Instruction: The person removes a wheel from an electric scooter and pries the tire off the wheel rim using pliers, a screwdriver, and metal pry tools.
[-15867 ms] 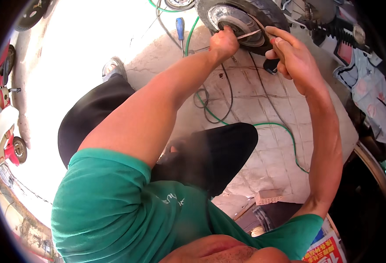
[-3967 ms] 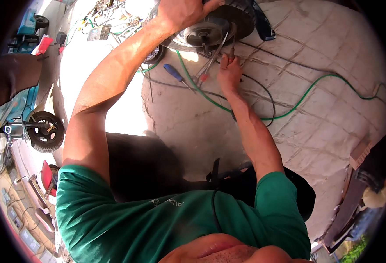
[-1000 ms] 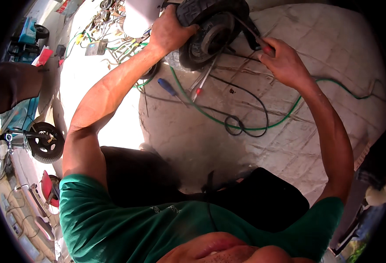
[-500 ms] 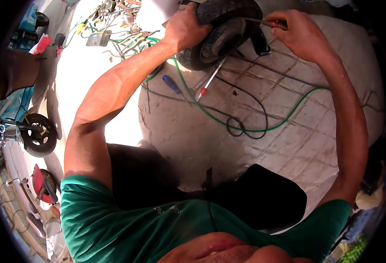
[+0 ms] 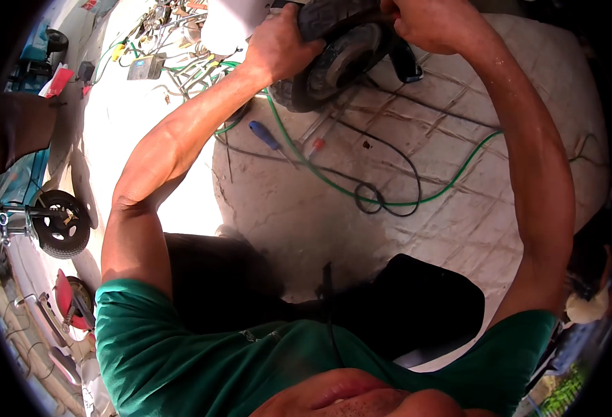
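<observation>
A small wheel with a black tyre (image 5: 289,96) stands at the top of the view, its dark rim (image 5: 344,62) facing me. My left hand (image 5: 281,47) is closed round the tyre's left side. My right hand (image 5: 427,24) is closed at the tyre's upper right edge. Half a second ago a thin metal tool with some red on it showed in that hand; the fingers and the wheel hide it now. On the ground below the wheel lie a blue-handled screwdriver (image 5: 267,135) and a thin rod with a red part (image 5: 317,144).
A green hose (image 5: 455,174) and a black cable (image 5: 419,181) curve across the ground. Tools and wires (image 5: 181,35) are heaped at upper left, near a small grey box (image 5: 146,67). Another wheel (image 5: 61,224) stands at far left. My knees are dark below.
My right hand has moved left and up, from beside the wheel to the tyre's edge, and the tool's shaft has gone out of sight. My left hand keeps its hold on the tyre.
</observation>
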Tool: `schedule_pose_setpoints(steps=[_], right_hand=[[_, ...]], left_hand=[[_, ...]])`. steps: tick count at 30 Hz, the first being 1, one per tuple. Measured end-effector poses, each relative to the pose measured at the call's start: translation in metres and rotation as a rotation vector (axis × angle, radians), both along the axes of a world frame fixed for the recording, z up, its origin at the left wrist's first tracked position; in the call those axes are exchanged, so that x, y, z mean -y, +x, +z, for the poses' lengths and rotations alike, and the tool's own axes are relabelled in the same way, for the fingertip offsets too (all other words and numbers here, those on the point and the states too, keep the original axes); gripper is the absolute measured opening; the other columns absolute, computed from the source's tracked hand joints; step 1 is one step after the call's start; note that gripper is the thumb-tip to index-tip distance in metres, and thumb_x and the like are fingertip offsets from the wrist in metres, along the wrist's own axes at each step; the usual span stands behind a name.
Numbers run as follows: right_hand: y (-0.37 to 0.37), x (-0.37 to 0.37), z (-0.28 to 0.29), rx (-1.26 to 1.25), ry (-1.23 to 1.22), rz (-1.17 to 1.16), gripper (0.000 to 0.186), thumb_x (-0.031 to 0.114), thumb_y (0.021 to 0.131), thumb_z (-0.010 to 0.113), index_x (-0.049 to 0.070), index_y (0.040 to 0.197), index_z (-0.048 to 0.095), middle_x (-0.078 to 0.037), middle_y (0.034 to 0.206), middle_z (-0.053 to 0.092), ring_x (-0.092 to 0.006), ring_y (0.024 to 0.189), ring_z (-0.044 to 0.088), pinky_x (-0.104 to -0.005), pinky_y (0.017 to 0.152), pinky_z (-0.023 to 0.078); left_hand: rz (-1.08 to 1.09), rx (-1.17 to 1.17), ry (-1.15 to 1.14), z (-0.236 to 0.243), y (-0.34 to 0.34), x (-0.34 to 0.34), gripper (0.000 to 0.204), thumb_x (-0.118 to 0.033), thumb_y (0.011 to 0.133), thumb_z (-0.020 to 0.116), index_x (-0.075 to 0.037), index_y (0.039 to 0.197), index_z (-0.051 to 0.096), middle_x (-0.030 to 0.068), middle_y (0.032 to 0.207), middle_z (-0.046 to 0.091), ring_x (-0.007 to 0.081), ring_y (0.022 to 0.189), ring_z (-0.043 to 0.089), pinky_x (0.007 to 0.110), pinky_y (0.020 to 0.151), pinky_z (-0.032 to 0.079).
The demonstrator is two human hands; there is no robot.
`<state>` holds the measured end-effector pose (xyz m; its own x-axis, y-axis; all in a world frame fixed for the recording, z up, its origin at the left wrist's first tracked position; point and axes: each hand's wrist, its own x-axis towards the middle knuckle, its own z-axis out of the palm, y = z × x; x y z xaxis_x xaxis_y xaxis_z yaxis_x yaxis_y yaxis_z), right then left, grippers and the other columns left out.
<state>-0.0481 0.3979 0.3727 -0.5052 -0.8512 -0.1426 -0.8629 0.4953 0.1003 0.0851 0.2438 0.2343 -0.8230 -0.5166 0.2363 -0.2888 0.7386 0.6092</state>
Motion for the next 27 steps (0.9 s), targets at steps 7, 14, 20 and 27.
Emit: schedule_pose_setpoints(steps=[7,14,20,27], right_hand=[[0.017,-0.087,-0.148,-0.046,-0.578,-0.036,0.037,0.012,0.095,0.067,0.012,0.132,0.067,-0.011,0.101,0.07,-0.0333,0.087,0.07,-0.042,0.075,0.058],[-0.004,-0.098,-0.218,0.048,-0.968,-0.03,0.035,0.015,0.093,0.071,0.013,0.127,0.065,-0.006,0.097,0.067,-0.0288,0.086,0.07,-0.0417,0.073,0.057],[-0.018,-0.086,-0.279,0.149,-1.023,-0.07,0.037,0.027,0.097,0.069,0.009,0.129,0.063,-0.011,0.107,0.066,-0.0324,0.095,0.065,-0.044,0.084,0.053],[0.002,-0.074,-0.305,0.414,-1.004,-0.19,0.048,0.04,0.103,0.06,0.006,0.137,0.056,-0.015,0.114,0.065,-0.034,0.1,0.064,-0.0443,0.088,0.051]], left_hand=[[0.021,0.065,-0.005,-0.009,-0.005,-0.001,0.069,-0.034,0.081,0.082,0.002,0.132,0.052,0.0307,0.106,0.071,0.0468,0.101,0.07,0.053,0.088,0.056],[0.033,0.074,-0.062,-0.013,-0.009,-0.006,0.077,-0.043,0.08,0.083,0.001,0.133,0.05,0.0288,0.1,0.072,0.0469,0.097,0.07,0.052,0.085,0.057],[-0.11,0.014,-0.092,-0.019,-0.007,0.005,0.077,-0.049,0.083,0.084,0.009,0.122,0.053,0.0286,0.101,0.073,0.0414,0.099,0.073,0.045,0.084,0.057],[-0.095,0.077,-0.084,-0.02,-0.006,0.004,0.076,-0.048,0.083,0.085,0.008,0.123,0.052,0.0294,0.104,0.072,0.0404,0.102,0.072,0.044,0.086,0.057]])
